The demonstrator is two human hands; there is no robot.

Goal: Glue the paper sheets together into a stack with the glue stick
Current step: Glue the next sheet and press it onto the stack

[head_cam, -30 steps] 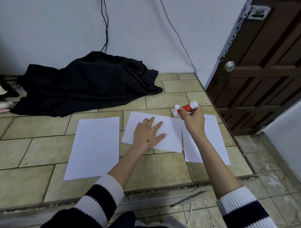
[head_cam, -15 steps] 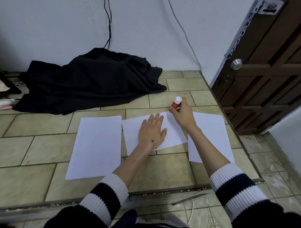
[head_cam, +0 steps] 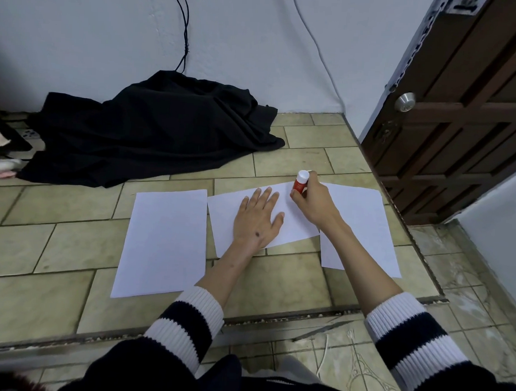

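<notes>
bare tiled floor (head_cam: 291,284) nearside, black cloth (head_cam: 153,133) heaped beyond sheets (head_cam: 164,241)

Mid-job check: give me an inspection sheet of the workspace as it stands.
Surface: tiled floor, a raised step.
Job's things: left sheet apart; middle sheet overlaps right sheet; glue stick upright at the middle sheet's far corner.
Clutter: black cloth by the wall.
Grips: left hand flat on the middle sheet; right hand holds the glue stick.
Cables: black cable, white cable on the wall.
Surroundings: wooden door.
</notes>
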